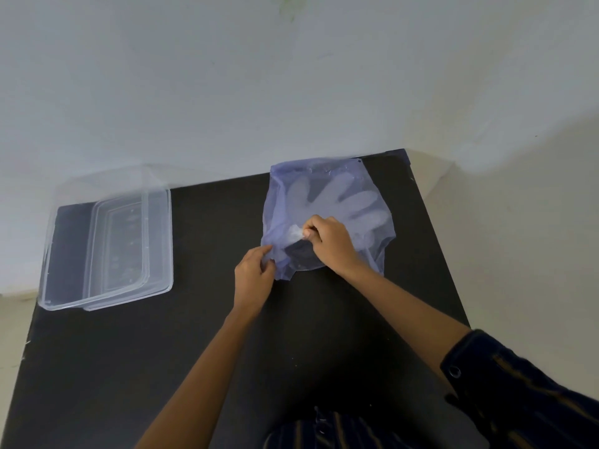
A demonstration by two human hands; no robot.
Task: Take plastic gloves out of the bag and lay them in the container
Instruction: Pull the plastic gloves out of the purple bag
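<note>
On the black tabletop [194, 351], the left hand [253, 280] pinches the thin bluish plastic bag [327, 218] at its mouth to steady it while the right hand [330, 243] grips a clear plastic glove's [334, 202] cuff inside, well apart from the empty clear rectangular plastic container [107, 241].

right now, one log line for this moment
left hand: holds bag edge | right hand: pinching glove | container: empty

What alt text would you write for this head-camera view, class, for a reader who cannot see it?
The right hand pinches a clear glove inside a bluish bag while the left hand holds the bag's edge. An open clear container sits left on the black table.
</note>
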